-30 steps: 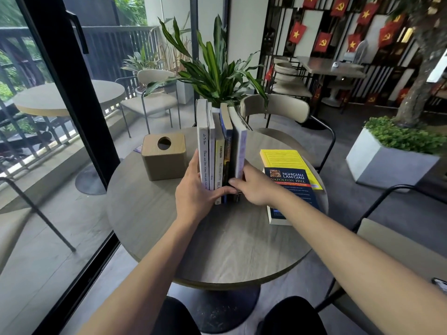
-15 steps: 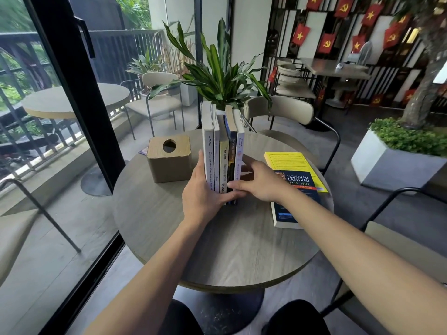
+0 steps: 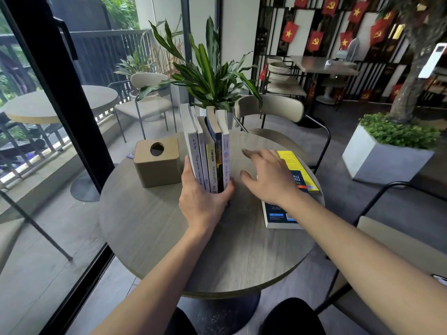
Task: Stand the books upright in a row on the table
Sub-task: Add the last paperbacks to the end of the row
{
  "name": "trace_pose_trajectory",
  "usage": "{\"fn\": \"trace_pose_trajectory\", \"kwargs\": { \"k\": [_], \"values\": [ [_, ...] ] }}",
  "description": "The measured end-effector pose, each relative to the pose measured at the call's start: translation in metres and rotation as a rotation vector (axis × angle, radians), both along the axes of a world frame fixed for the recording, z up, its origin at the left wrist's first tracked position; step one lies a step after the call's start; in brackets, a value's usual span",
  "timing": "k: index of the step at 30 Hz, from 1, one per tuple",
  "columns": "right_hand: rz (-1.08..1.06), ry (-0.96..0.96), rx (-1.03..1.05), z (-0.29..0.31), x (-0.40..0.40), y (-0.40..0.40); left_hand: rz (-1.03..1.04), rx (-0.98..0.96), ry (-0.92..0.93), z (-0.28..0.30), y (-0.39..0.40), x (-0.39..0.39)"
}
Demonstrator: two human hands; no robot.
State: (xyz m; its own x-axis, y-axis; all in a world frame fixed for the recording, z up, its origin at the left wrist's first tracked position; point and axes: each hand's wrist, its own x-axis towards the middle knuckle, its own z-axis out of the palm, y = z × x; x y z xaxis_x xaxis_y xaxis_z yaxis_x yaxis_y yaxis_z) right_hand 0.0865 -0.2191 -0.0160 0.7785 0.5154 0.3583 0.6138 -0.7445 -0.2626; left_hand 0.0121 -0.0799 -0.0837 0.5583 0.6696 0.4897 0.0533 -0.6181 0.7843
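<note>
Several books stand upright in a tight row [image 3: 210, 151] near the middle of the round grey table [image 3: 150, 228], spines facing me. My left hand [image 3: 203, 201] wraps around the row's lower end, thumb on the left book and fingers on the right one. My right hand [image 3: 268, 180] hovers open, fingers spread, just right of the row and apart from it. It partly covers a blue book [image 3: 280, 213] lying flat on the table's right side, with a yellow book [image 3: 294, 165] flat beneath or behind it.
A wooden tissue box [image 3: 157, 163] sits left of the row. A potted plant [image 3: 208, 76] and a beige chair [image 3: 273, 110] stand behind the table. Another chair [image 3: 387, 238] is at my right, a glass door frame [image 3: 60, 76] at my left.
My right hand has let go of the rightmost standing book and moved right, opening over the flat books. The row has been pressed together; my left hand now grips it alone.
</note>
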Motion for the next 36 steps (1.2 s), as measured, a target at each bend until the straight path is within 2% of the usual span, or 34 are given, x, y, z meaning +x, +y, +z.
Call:
{"fn": "trace_pose_trajectory", "kwargs": {
  "k": [3, 6, 14, 20, 29, 31, 36],
  "values": [
    [-0.198, -0.034, -0.200, -0.006, 0.006, -0.016, -0.002, 0.014, 0.002, 0.000, 0.001, 0.000],
    [-0.305, 0.060, -0.307, -0.015, 0.009, -0.029, -0.009, 0.029, 0.009, 0.000, 0.002, -0.001],
    [-0.514, 0.230, -0.318, -0.030, 0.003, -0.048, -0.021, 0.051, 0.013, -0.001, 0.003, 0.000],
    [-0.630, 0.424, -0.134, -0.028, 0.006, -0.052, -0.024, 0.030, 0.009, -0.002, 0.003, 0.000],
    [-0.548, 0.439, 0.219, -0.003, 0.016, -0.047, -0.035, 0.013, 0.007, -0.001, 0.002, -0.002],
    [-0.506, 0.387, 0.303, 0.006, 0.016, -0.041, -0.027, 0.011, 0.009, -0.001, 0.003, -0.002],
    [-0.325, 0.098, 0.620, 0.016, 0.001, -0.013, -0.023, 0.021, 0.016, -0.001, 0.004, -0.001]
  ]
}}
